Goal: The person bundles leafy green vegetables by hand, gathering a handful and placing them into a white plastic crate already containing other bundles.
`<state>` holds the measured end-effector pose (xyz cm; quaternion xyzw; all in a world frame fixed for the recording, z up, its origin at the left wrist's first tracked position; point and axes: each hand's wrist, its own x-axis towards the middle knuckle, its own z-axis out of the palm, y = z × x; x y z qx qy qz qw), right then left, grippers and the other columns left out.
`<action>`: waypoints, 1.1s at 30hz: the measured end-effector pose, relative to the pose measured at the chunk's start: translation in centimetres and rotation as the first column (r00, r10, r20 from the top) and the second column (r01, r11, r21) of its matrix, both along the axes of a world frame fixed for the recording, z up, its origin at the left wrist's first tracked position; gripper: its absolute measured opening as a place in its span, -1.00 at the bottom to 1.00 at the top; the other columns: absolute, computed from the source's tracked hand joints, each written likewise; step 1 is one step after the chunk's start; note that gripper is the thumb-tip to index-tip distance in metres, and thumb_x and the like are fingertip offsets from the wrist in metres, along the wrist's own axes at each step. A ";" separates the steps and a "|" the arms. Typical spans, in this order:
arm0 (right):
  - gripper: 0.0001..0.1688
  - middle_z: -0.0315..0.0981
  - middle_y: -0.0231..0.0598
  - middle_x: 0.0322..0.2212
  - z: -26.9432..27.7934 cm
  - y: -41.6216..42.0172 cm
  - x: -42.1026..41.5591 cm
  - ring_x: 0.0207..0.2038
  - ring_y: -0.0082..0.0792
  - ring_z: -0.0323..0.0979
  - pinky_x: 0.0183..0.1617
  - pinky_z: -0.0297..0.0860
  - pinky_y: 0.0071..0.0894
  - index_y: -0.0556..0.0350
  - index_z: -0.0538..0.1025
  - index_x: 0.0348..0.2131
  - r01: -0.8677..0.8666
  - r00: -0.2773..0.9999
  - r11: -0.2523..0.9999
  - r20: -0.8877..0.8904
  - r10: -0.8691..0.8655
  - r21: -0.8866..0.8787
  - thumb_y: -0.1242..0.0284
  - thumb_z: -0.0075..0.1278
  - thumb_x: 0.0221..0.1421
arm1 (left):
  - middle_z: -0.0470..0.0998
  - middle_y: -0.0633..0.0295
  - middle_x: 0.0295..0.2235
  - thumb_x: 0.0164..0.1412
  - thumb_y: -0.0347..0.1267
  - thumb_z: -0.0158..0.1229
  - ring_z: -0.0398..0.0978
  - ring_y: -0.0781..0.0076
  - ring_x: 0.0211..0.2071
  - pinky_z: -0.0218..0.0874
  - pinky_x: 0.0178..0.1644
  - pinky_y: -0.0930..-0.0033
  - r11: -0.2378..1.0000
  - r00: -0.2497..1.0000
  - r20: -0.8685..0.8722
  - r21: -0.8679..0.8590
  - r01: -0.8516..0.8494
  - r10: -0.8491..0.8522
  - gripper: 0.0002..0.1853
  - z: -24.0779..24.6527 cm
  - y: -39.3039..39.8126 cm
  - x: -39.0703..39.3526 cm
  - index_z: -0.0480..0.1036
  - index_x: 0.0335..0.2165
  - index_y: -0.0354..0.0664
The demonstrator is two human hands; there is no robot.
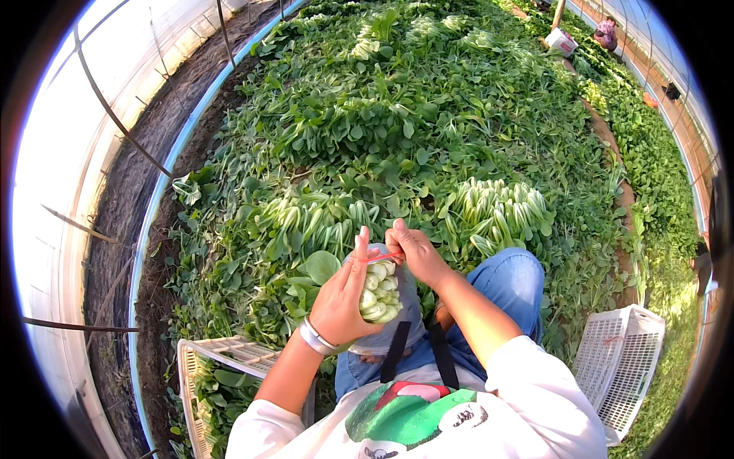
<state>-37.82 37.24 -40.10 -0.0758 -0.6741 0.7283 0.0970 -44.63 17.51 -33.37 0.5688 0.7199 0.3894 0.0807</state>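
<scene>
A bunch of green leafy vegetables with pale stems lies in my left hand, its cut stem ends facing me. My left fingers wrap the bunch from the left side, and a silver band circles that wrist. A red tie stretches across the far side of the bunch. My right hand pinches the right end of this tie between thumb and fingers. The leaves stick out to the left, behind my left hand.
Piles of cut greens and pale-stemmed greens lie ahead. A plastic crate holding greens stands at my left; a white crate is at my right. A blue pipe edges the bed. Another person crouches far right near a white box.
</scene>
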 end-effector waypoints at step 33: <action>-0.65 0.65 -0.28 -0.24 1.7 3.5 0.1 -0.24 -0.47 0.60 -0.10 0.48 -0.46 0.12 0.61 -0.06 -0.315 0.903 0.865 -0.158 0.401 0.390 0.48 0.22 0.14 | 0.46 0.00 0.18 0.51 -0.29 -0.27 0.51 0.00 -0.10 0.27 0.09 0.19 0.987 0.939 0.310 0.108 0.120 -0.148 -0.42 0.0 -0.3 0.4 0.07 0.38 -0.30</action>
